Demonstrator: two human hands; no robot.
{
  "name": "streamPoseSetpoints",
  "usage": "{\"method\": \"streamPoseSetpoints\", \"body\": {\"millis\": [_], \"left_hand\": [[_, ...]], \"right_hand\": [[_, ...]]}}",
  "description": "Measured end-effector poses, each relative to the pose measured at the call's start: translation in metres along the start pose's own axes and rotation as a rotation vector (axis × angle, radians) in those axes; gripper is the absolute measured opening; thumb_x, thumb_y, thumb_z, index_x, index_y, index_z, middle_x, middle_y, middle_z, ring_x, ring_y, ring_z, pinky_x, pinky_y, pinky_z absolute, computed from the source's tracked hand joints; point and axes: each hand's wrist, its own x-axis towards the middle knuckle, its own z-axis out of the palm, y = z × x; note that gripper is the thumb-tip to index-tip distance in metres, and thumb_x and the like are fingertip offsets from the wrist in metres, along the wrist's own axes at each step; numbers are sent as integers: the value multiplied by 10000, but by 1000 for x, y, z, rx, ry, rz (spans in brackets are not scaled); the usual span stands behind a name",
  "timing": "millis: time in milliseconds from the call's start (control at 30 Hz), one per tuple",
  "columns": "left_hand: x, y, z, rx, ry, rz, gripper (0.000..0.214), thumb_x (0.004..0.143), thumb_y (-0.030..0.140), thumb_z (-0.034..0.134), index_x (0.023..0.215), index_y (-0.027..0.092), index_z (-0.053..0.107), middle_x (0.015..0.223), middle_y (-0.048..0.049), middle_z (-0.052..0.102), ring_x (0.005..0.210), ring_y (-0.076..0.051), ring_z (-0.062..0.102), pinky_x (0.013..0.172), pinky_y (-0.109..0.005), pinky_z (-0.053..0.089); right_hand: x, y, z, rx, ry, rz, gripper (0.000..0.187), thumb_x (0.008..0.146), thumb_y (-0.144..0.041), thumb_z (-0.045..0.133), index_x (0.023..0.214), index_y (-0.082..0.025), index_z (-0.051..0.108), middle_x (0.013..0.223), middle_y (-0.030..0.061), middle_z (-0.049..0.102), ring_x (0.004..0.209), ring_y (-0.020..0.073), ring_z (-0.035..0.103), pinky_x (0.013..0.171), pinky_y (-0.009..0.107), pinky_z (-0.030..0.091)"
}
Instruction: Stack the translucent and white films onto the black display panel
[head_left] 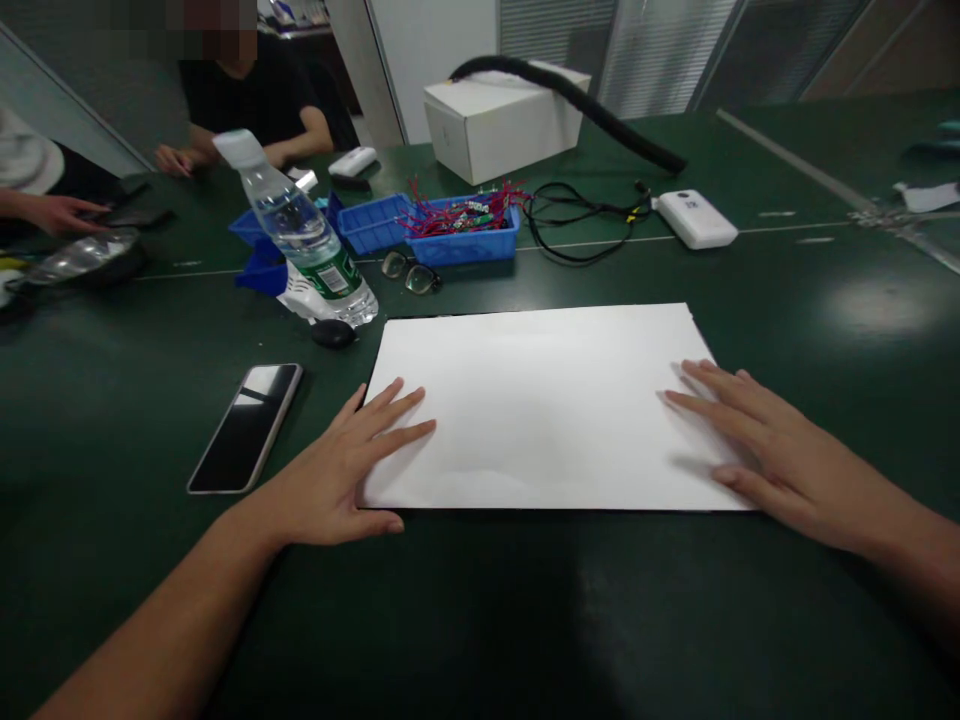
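A large white sheet (540, 400) lies flat on the dark green table (465, 620), with a thin dark edge showing beneath its borders. My left hand (349, 460) rests on its left edge, fingers spread, the thumb lying off the near left corner. On the opposite side, my right hand (772, 450) is spread over the right edge, its fingertips at the sheet's surface. Neither hand grips anything. Left of my left hand lies a phone (247, 430), screen up and dark.
Beyond the sheet stand a water bottle (307, 235), glasses (411, 272), a blue bin (465, 245) of red wires, a black cable (577, 225), a white power bank (696, 218) and a white box (502, 125) under a black tube (577, 95). Two people sit at the far left.
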Motion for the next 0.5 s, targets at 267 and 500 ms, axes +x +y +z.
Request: {"method": "streamPoseSetpoints", "body": {"millis": [267,500], "left_hand": [[-6,-6,5,-115,234,-110,902,1058,846,293,1722,249,422,1824,-173,292,1681,-424,278,1327,-649,283],[1,-19,24,-14,355,-512,946,1077,789,290,1704,88,392,1752,-281,387,1657,-456,319,1315,-710,253]], "right_hand": [[8,-9,0,-98,-6,595,1005,1023,-809,366,1693,-61,397,1665,232,518,1524,437,526,1248,632,469],[12,-19,-8,23,28,634,950,1021,-780,418,1691,-106,431,1662,190,535,1455,426,600,1206,596,517]]}}
